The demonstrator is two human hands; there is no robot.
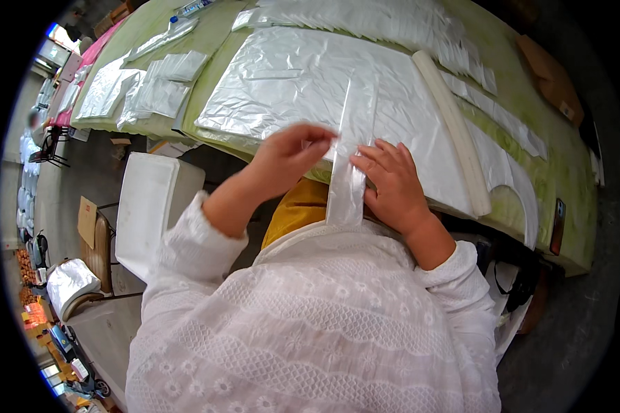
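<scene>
A narrow folded strip of clear plastic film (355, 131) lies lengthwise in front of me, its near end hanging over the table edge to my waist. My right hand (394, 186) rests on the strip's right side, fingers stretched out and lying flat. At its left edge is my left hand (289, 157), fingers curled and thumb pressed to them. Its fingertips are slightly blurred, and what they pinch, if anything, is hidden. Under the strip spreads a large stack of wrinkled clear plastic sheets (275, 82).
A long pale tube (455, 134) lies across the stack's right side. Overlapping folded plastic pieces (393, 24) line the far side; more piles (165, 79) sit left. The green-covered table (575, 206) holds a phone (557, 224). A white bin (148, 206) stands lower left.
</scene>
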